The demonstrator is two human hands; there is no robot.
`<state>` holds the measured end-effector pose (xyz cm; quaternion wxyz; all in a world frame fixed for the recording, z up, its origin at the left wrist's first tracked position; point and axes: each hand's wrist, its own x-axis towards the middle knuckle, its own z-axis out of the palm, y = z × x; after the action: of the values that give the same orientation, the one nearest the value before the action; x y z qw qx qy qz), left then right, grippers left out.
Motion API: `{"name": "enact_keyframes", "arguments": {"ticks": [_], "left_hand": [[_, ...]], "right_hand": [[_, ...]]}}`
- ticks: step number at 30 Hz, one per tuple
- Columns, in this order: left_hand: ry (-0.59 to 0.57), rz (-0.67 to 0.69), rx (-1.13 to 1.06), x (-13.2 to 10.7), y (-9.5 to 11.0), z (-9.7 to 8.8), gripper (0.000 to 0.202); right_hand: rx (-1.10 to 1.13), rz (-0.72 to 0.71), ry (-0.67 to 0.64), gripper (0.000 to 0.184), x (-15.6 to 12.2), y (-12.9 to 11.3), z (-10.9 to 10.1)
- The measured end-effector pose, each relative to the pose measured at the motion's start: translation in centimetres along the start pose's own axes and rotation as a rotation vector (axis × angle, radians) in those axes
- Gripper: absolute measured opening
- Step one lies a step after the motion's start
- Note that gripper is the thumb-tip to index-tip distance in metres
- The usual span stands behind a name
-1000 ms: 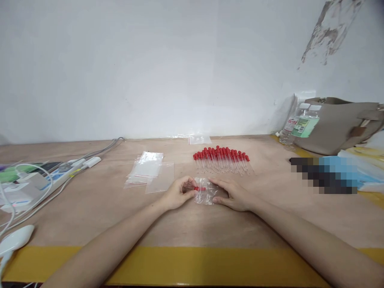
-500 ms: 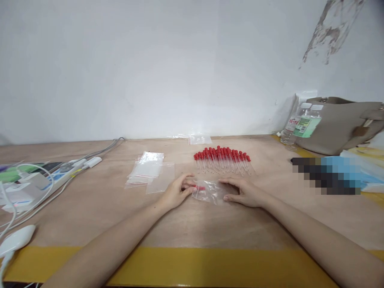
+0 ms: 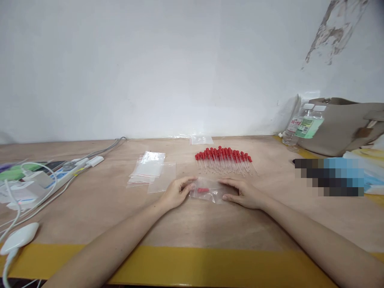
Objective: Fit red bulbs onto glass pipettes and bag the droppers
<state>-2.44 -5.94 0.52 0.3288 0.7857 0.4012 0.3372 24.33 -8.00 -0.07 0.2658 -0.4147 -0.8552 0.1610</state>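
A small clear plastic bag (image 3: 210,191) lies on the wooden table (image 3: 210,228) between my hands, with a red-capped dropper (image 3: 203,190) inside it. My left hand (image 3: 177,193) pinches the bag's left edge with curled fingers. My right hand (image 3: 243,193) rests on the bag's right end, fingers bent over it. Just behind them lies a row of several red-capped glass droppers (image 3: 223,159).
A stack of empty clear bags (image 3: 150,172) lies to the left, another bag (image 3: 201,139) by the wall. A power strip with cables (image 3: 54,176) and a white device (image 3: 19,238) are far left. Bottles (image 3: 303,124), a beige handbag (image 3: 345,124) and blue cloth sit right.
The dropper has gone fully into the bag. My left hand shifted onto the bag's left edge and my right hand slid right along the bag.
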Motion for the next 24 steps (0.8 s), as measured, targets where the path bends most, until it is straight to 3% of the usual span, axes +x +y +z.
{"name": "enact_keyframes", "arguments": {"ticks": [2, 6, 7, 10, 13, 19, 24], "left_hand": [[0.037, -0.022, -0.029, 0.1, -0.4, 0.1, 0.029], [0.340, -0.003, 0.009, 1.0, -1.2, -0.1, 0.014], [0.370, 0.006, 0.035, 1.4, -1.3, -0.3, 0.012], [0.265, -0.006, 0.135, 3.4, -1.5, -1.1, 0.012], [0.172, -0.105, 0.224, 6.2, -1.7, -1.5, 0.016], [0.250, -0.233, 0.205, 12.5, -2.3, -0.2, 0.029], [0.279, -0.273, 0.144, 15.1, -2.6, 1.2, 0.031]], "right_hand": [[0.007, -0.005, -0.002, 0.050, 0.0, 0.0, 0.0], [0.013, -0.026, -0.004, 0.048, 0.1, 0.0, 0.0], [0.014, -0.029, -0.003, 0.048, 0.1, 0.0, 0.0], [0.011, -0.039, 0.001, 0.047, 0.3, 0.1, 0.2], [0.006, -0.044, -0.002, 0.047, 0.4, 0.3, 0.3], [0.018, -0.043, -0.009, 0.048, 0.4, 0.4, 0.3], [0.016, -0.040, -0.008, 0.047, 0.4, 0.3, 0.3]]}}
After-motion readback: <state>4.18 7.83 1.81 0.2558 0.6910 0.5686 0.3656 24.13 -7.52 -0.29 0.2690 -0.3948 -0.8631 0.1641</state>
